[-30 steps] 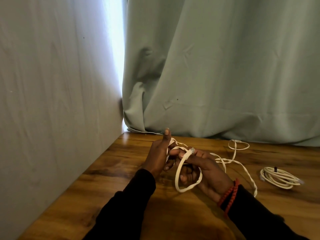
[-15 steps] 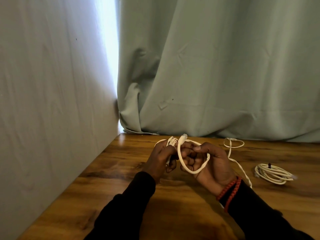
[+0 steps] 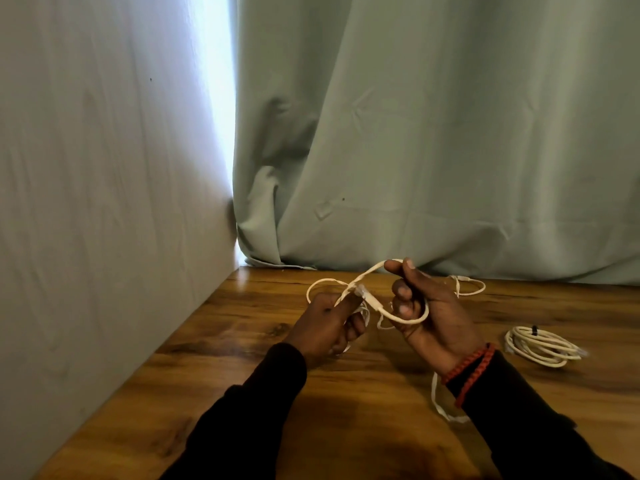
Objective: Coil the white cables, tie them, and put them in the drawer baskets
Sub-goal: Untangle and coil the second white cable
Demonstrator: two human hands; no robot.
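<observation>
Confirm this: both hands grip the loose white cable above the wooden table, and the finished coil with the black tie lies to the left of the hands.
Wrong on one count. In the head view the coil with its black tie lies to the right of the hands, not the left. The rest holds: the left hand and right hand both grip the loose cable above the table.

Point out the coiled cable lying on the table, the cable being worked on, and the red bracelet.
coiled cable (image 3: 540,346), head view, middle of the tied bundle.
cable in hand (image 3: 408,318), head view, bottom of the loop beside the right fingers.
red bracelet (image 3: 472,370), head view, band on the right wrist.
</observation>
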